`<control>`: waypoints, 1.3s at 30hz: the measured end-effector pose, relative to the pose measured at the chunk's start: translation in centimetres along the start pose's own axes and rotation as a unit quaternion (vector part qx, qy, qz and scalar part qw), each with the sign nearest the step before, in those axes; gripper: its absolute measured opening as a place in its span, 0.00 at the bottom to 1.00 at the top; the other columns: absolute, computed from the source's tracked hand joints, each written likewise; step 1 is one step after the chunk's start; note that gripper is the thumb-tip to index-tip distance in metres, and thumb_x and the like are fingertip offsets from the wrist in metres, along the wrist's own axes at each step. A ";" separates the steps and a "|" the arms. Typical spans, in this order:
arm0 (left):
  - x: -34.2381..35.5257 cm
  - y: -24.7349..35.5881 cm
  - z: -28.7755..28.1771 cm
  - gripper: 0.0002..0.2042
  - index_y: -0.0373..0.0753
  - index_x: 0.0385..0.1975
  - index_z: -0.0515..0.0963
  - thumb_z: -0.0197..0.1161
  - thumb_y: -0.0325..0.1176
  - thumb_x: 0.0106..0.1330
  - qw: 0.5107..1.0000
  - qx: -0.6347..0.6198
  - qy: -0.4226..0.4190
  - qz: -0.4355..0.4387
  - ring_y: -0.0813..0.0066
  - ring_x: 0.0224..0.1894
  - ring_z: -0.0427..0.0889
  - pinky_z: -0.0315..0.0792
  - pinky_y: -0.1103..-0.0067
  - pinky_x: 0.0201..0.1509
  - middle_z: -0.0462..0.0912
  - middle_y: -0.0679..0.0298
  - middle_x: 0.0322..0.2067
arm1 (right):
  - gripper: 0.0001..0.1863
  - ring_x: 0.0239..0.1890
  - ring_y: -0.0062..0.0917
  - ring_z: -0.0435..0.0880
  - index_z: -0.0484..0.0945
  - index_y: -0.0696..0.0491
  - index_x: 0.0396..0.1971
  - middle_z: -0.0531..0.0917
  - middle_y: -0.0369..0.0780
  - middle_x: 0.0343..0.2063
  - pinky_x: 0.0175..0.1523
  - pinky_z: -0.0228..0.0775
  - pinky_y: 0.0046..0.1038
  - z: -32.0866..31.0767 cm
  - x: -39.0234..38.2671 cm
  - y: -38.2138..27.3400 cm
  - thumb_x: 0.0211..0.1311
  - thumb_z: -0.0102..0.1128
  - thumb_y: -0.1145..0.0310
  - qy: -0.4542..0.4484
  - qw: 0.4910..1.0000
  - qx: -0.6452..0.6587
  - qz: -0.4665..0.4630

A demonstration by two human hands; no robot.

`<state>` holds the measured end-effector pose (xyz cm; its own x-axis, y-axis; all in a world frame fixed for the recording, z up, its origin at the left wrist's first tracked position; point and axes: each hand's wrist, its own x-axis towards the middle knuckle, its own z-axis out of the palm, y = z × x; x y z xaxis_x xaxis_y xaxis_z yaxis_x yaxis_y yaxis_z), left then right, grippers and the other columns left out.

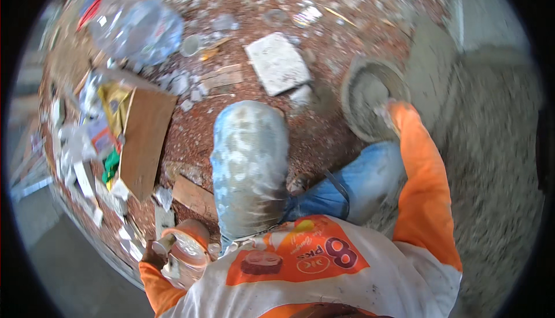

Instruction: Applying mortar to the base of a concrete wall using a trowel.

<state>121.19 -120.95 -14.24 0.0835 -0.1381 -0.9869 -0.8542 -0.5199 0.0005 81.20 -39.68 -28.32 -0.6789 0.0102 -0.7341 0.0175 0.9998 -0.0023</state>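
Basin [347,101], round, grey-crusted: set on littered red-brown ground [324,20] to the right, just beyond the bent right knee [384,159]. Grey mix [370,91], wet-looking, is contained within; its thickness cannot be judged.

Right hand [396,110]: placed at the basin's near right edge, reached toward the mix. Whether anything is gripped cannot be told, the fingertips being blurred against a pale patch.

Left hand [152,253]: wrapped around a small cup-like vessel [167,242], which is held at the rim of an orange bucket [200,231]. Pale, watery-looking contents are seen in the bucket.

Surroundings: a pale slab [278,64] is laid ahead, a wooden box [147,142] is tilted at the left, and a rough grey surface [500,150] is spread at the far right.

Handling notes, by judgement: the step in hand is taken to be the wetting and working of the mix. Water is best added in small pours, lest the mix be thinned too far. The wall should be scraped inward and the bottom turned over, so that no dry pockets are left. The vessel should be carried level, and loose litter kept out of the basin.
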 end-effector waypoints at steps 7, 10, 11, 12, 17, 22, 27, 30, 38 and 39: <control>-2.2 14.8 18.5 0.30 0.32 0.48 0.70 0.41 0.56 0.62 0.946 0.168 -0.102 0.256 0.72 0.30 0.78 0.71 0.79 0.27 0.78 0.61 0.39 | 0.21 0.42 0.43 0.74 0.70 0.54 0.43 0.77 0.48 0.39 0.45 0.66 0.35 1.2 -3.5 0.5 0.53 0.53 0.57 0.039 0.996 0.082 0.010; -2.5 20.4 31.0 0.25 0.39 0.40 0.74 0.46 0.56 0.61 0.916 0.244 -0.169 0.270 0.77 0.20 0.74 0.69 0.82 0.21 0.79 0.66 0.30 | 0.21 0.43 0.43 0.74 0.70 0.54 0.43 0.77 0.48 0.39 0.46 0.66 0.35 2.2 -5.9 1.5 0.53 0.53 0.57 0.051 0.992 0.111 0.022; -2.9 21.7 35.1 0.27 0.37 0.45 0.71 0.48 0.56 0.61 0.915 0.251 -0.187 0.254 0.76 0.17 0.73 0.70 0.82 0.21 0.80 0.66 0.31 | 0.21 0.43 0.43 0.74 0.70 0.54 0.43 0.77 0.48 0.39 0.46 0.66 0.35 2.6 -6.6 1.8 0.53 0.53 0.57 0.055 0.991 0.118 0.027; -3.3 22.3 39.0 0.20 0.39 0.35 0.76 0.50 0.51 0.61 0.890 0.271 -0.225 0.291 0.73 0.20 0.75 0.70 0.81 0.23 0.78 0.65 0.26 | 0.21 0.43 0.43 0.74 0.70 0.54 0.43 0.77 0.48 0.39 0.46 0.66 0.35 3.1 -7.4 2.1 0.53 0.53 0.57 0.060 0.990 0.127 0.032; -5.4 22.1 59.2 0.19 0.39 0.45 0.69 0.45 0.48 0.65 0.871 0.339 -0.253 0.249 0.68 0.40 0.78 0.75 0.76 0.43 0.77 0.61 0.39 | 0.21 0.43 0.43 0.74 0.70 0.54 0.44 0.77 0.48 0.40 0.46 0.66 0.35 5.5 -10.0 2.7 0.53 0.53 0.57 0.087 0.982 0.158 0.053; -6.6 16.7 72.4 0.19 0.37 0.46 0.68 0.48 0.44 0.64 0.810 0.399 -0.332 0.275 0.63 0.38 0.79 0.78 0.69 0.40 0.77 0.56 0.39 | 0.21 0.44 0.43 0.74 0.69 0.53 0.44 0.77 0.48 0.40 0.47 0.66 0.35 7.3 -11.2 2.6 0.53 0.54 0.57 0.117 0.974 0.182 0.064; -6.1 12.9 78.7 0.23 0.33 0.50 0.62 0.54 0.39 0.58 0.798 0.350 -0.393 0.293 0.58 0.38 0.77 0.78 0.66 0.38 0.71 0.50 0.44 | 0.21 0.44 0.43 0.74 0.69 0.53 0.44 0.77 0.48 0.40 0.47 0.65 0.35 8.3 -11.6 2.7 0.53 0.54 0.57 0.155 0.966 0.194 0.070; -5.6 11.8 80.2 0.25 0.34 0.49 0.63 0.58 0.40 0.54 0.823 0.336 -0.291 0.355 0.55 0.35 0.75 0.78 0.66 0.35 0.66 0.48 0.50 | 0.21 0.44 0.43 0.74 0.69 0.53 0.44 0.76 0.48 0.40 0.47 0.65 0.35 8.4 -11.7 2.7 0.53 0.54 0.57 0.155 0.965 0.198 0.079; -4.4 12.7 80.8 0.22 0.35 0.46 0.65 0.60 0.37 0.52 0.814 0.286 -0.293 0.412 0.62 0.29 0.74 0.75 0.71 0.26 0.69 0.56 0.36 | 0.23 0.48 0.41 0.72 0.68 0.53 0.44 0.75 0.46 0.45 0.51 0.64 0.37 6.8 -10.9 1.9 0.53 0.51 0.53 0.089 0.973 0.192 0.091; -4.5 12.6 80.9 0.22 0.35 0.46 0.65 0.59 0.36 0.53 0.812 0.287 -0.287 0.419 0.62 0.29 0.74 0.76 0.71 0.26 0.69 0.56 0.36 | 0.23 0.48 0.41 0.72 0.68 0.53 0.44 0.75 0.46 0.45 0.51 0.64 0.37 6.6 -10.8 1.8 0.53 0.51 0.53 0.090 0.974 0.188 0.090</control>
<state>68.50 -58.69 -22.90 -0.7628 0.2604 -0.5919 -0.6001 0.0562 0.7980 93.38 -38.06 -24.91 -0.7571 0.2209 -0.6148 0.3925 0.9061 -0.1578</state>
